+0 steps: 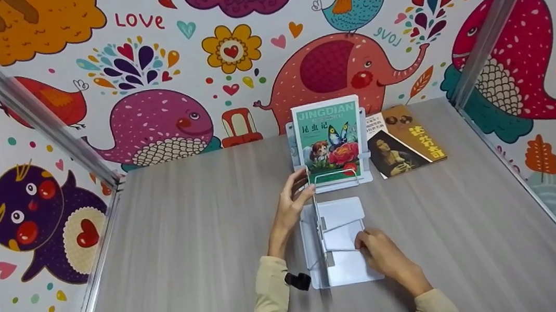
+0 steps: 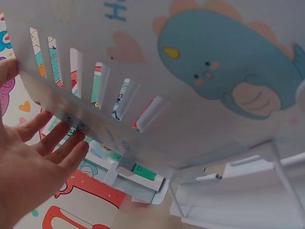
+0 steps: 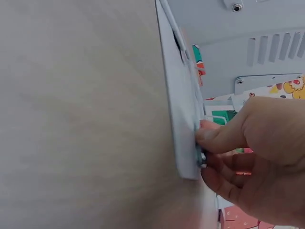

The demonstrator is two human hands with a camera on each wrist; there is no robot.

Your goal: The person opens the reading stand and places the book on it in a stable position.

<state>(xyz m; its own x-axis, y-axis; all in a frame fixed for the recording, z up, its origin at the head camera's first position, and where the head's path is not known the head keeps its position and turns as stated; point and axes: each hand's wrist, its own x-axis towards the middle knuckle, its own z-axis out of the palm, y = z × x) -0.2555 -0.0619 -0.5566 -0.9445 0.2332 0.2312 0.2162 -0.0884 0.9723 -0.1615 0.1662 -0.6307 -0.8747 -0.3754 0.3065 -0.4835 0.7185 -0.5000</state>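
A white metal book stand [image 1: 346, 268] is on the table, its printed back panel [image 2: 143, 67] upright and nearly edge-on in the head view. My left hand [image 1: 291, 207] holds the panel's far edge, fingers and thumb at the rim beside its slots. Low on the other side, my right hand [image 1: 383, 254] pinches a support part of the stand near its base plate. In the right wrist view, the right thumb and fingers [image 3: 221, 136] close on that part, whose exact shape is partly hidden.
Beyond the stand, a second book stand [image 1: 366, 161] holds an upright green book [image 1: 328, 140]. To its right lie a brown-yellow book [image 1: 419, 134] and a black-and-white book [image 1: 396, 155]. Cartoon-printed walls with metal posts [image 1: 495, 21] enclose the grey table [image 1: 189, 250].
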